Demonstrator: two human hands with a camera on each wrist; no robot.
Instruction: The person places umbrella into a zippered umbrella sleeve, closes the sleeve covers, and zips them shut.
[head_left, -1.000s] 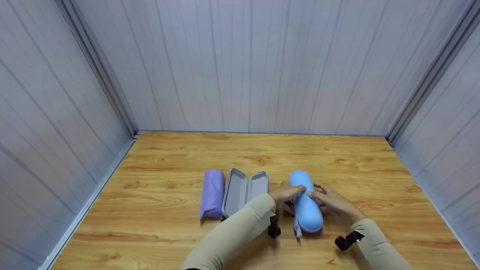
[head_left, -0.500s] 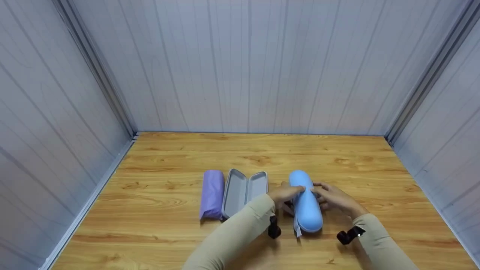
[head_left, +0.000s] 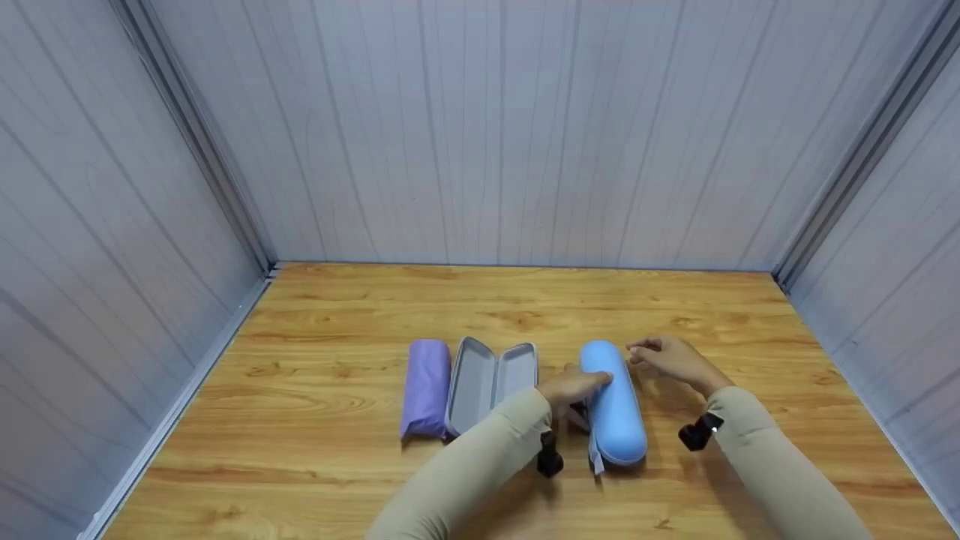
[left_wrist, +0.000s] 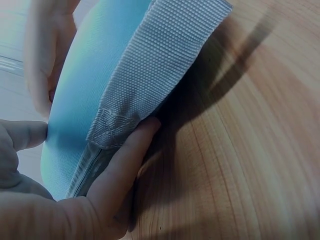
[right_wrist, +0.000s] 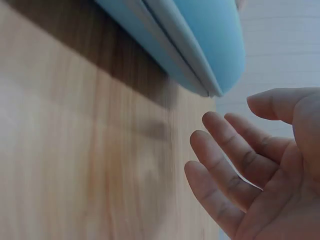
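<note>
From my remote seat I watch the left hand [head_left: 574, 386] hold the blue case [head_left: 616, 420], its thumb laid on the top and a finger along the lower side, by the end of the grey woven strap [left_wrist: 160, 60]. The case lies lengthwise on the wood-grain tabletop [head_left: 337, 307], right of centre, its far end angled a little to the left. I see the right hand [head_left: 679, 362] off to the case's right near its far end, clear of it and holding nothing, fingers loosely bent with the thumb apart from them. My right wrist view shows a seam [right_wrist: 175, 40] along the case's side. To the left I have the grey-lined open case [head_left: 471, 382], partly covered by the left sleeve [head_left: 472, 465], with the purple bundle [head_left: 425, 386] just beside it.
</note>
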